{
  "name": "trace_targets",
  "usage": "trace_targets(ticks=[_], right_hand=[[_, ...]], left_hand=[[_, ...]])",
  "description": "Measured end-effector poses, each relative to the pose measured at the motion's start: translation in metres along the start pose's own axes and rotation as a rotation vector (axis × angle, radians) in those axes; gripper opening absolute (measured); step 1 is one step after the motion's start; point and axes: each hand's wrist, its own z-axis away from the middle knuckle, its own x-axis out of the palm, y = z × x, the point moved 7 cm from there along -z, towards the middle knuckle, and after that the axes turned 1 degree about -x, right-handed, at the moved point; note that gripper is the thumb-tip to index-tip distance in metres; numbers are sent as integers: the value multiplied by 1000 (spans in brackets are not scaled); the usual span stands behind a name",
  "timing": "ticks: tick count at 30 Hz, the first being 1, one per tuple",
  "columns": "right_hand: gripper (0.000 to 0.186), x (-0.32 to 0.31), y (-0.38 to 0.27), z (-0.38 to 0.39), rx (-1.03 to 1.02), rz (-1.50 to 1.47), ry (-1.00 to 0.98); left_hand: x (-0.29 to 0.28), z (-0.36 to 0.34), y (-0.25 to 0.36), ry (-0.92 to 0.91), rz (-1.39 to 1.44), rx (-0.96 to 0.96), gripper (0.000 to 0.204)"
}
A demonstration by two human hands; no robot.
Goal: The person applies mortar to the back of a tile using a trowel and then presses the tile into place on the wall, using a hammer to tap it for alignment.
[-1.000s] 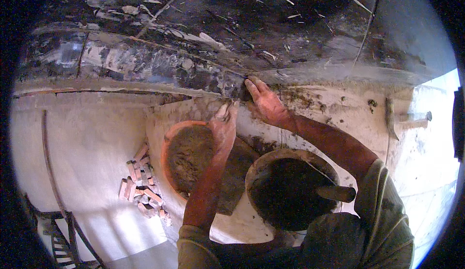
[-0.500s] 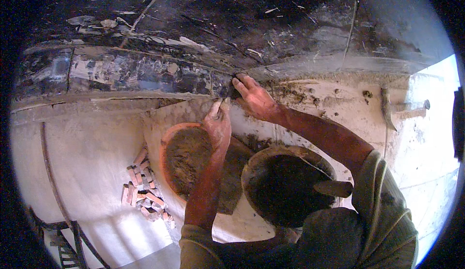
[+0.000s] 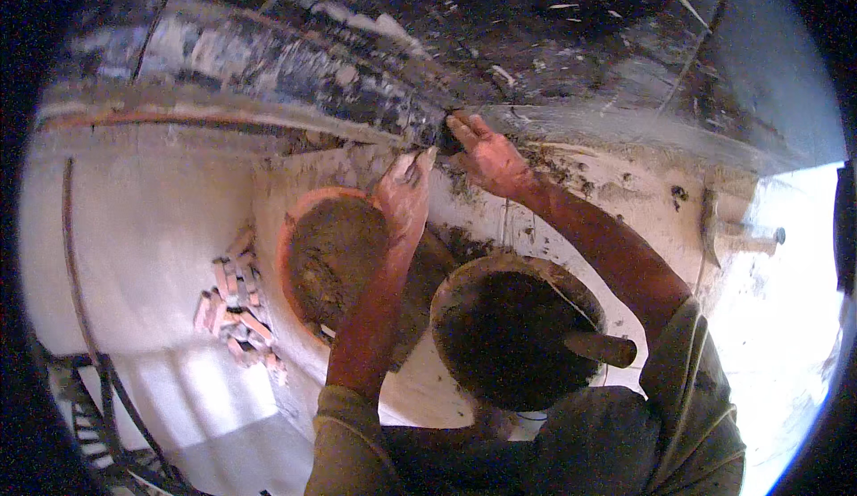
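A strip of dark, smeared tiles runs along the ledge from the left to the inner corner. At its right end sits a small dark tile piece. My right hand grips the piece's end, two fingers stretched over it and the thumb below. Just beneath its lower edge, my left hand is closed in a pinch. Something small and pale shows at those fingertips, too small to name. Below my hands, an orange-rimmed tub holds brown mortar, partly hidden by my left forearm.
A round, dark-bottomed pan stands right of the tub. A hammer lies farther right. Broken bricks are heaped at lower left, near a thin pole and a dark metal frame. A dark, splattered surface spans the top.
The view has tilted and shifted, so the tub, pan and bricks appear higher and farther left. Both hands remain at the tile piece in nearly the same pose.
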Motion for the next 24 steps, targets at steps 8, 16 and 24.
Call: trace_targets(ticks=[8,16,24], right_hand=[[44,-7,39,31,241,14,-104],[27,65,115,72,620,-472,-333],[36,65,130,51,342,-398,-446]], left_hand=[[-1,-9,-19,98,157,291,18],[6,-20,-44,27,346,156,23],[4,-29,-45,130,194,451,40]])
